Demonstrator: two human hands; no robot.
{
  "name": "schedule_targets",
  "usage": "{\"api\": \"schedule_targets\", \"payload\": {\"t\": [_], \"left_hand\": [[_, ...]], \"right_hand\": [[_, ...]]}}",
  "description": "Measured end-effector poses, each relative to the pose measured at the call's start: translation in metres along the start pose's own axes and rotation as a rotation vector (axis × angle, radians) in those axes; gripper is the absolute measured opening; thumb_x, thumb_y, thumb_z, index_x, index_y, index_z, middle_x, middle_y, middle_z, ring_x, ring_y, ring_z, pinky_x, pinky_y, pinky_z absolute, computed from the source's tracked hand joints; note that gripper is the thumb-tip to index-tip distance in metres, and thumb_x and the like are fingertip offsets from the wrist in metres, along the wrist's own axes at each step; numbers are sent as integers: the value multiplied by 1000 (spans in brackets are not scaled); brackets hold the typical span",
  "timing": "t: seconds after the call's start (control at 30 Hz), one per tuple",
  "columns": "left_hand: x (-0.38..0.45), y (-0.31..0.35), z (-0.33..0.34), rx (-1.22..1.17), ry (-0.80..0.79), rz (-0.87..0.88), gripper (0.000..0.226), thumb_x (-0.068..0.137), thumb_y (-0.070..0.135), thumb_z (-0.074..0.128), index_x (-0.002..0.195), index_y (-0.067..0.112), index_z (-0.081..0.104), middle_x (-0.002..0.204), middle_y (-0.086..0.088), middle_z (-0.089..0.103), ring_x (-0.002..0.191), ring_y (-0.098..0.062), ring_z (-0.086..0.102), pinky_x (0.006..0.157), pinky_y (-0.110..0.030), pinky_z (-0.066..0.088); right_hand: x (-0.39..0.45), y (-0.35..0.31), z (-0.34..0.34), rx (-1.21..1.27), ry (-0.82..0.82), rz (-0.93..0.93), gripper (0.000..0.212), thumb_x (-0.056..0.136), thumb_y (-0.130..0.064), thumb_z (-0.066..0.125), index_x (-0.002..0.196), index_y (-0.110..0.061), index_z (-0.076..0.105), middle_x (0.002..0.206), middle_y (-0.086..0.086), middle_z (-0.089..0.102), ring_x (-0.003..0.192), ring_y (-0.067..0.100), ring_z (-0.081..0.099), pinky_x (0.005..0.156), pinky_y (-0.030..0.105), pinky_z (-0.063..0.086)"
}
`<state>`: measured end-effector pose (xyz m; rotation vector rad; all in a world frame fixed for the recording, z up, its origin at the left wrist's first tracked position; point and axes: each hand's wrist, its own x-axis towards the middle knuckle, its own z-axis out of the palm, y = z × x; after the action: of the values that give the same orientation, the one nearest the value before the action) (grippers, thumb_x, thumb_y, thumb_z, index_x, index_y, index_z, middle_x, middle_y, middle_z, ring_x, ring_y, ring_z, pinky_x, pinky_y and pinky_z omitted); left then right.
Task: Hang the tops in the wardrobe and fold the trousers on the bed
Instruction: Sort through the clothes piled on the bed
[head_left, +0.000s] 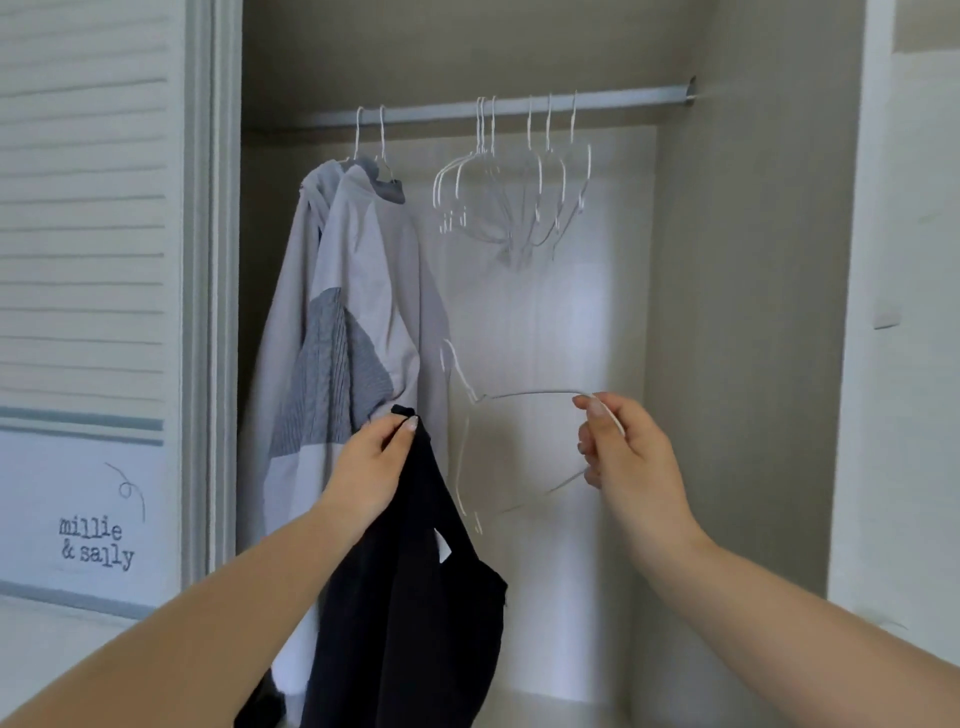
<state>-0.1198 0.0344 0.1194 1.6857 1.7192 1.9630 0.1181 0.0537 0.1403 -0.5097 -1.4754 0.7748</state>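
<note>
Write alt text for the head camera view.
A person's left hand pinches a black top while the right hand holds a white wire hanger before an open wardrobe, where grey tops and empty hangers hang on the rail.

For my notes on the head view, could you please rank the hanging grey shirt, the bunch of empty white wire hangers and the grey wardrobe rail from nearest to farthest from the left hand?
1. Hanging grey shirt, just above the left hand.
2. Bunch of empty white wire hangers, up and right.
3. Grey wardrobe rail, topmost.

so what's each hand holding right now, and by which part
The left hand pinches the dark top at its upper edge. The right hand grips a white wire hanger by one end of its shoulder, hook pointing left.
</note>
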Motion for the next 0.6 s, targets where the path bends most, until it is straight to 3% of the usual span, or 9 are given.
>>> {"api": "schedule_targets", "payload": {"t": [0.13, 0.3, 0.4, 0.5, 0.6], "left_hand": [[-18, -29, -18, 58, -6, -65, 25, 98, 34, 46, 83, 24, 62, 78, 1, 61, 70, -2, 54, 64, -13, 41], [-33, -60, -37, 142, 75, -108, 21, 96, 36, 50, 79, 32, 61, 77, 9, 64, 74, -4, 58, 65, -18, 40], [-35, -71, -51, 210, 156, -116, 20, 96, 33, 50, 81, 28, 60, 77, 11, 62, 74, -3, 56, 64, -18, 38], [-36, -80, -65, 239, 158, -147, 21, 95, 34, 52, 84, 21, 64, 77, 6, 63, 77, -15, 58, 67, -29, 41], [-37, -83, -68, 206, 117, -157, 25, 92, 35, 58, 73, 20, 66, 66, -4, 62, 65, -19, 57, 60, -27, 40]], "right_hand": [[-9, -2, -14, 174, 44, -3, 29, 101, -24, 43, 82, -27, 64, 54, -10, 47, 45, 2, 37, 42, 15, 31], [-12, 2, -26, 362, 45, 39, 28, 100, -32, 44, 83, -25, 66, 53, -8, 40, 42, 4, 29, 39, 16, 26], [-8, 2, -29, 424, 62, 74, 29, 100, -33, 43, 85, -22, 66, 52, -9, 39, 41, 5, 27, 40, 14, 23], [-1, 2, -31, 482, 68, 104, 30, 101, -34, 43, 86, -21, 65, 51, -9, 37, 41, 5, 24, 40, 15, 21], [4, 5, -30, 511, 71, 128, 30, 101, -33, 43, 84, -21, 65, 51, -8, 37, 40, 5, 24, 41, 15, 20]]}}
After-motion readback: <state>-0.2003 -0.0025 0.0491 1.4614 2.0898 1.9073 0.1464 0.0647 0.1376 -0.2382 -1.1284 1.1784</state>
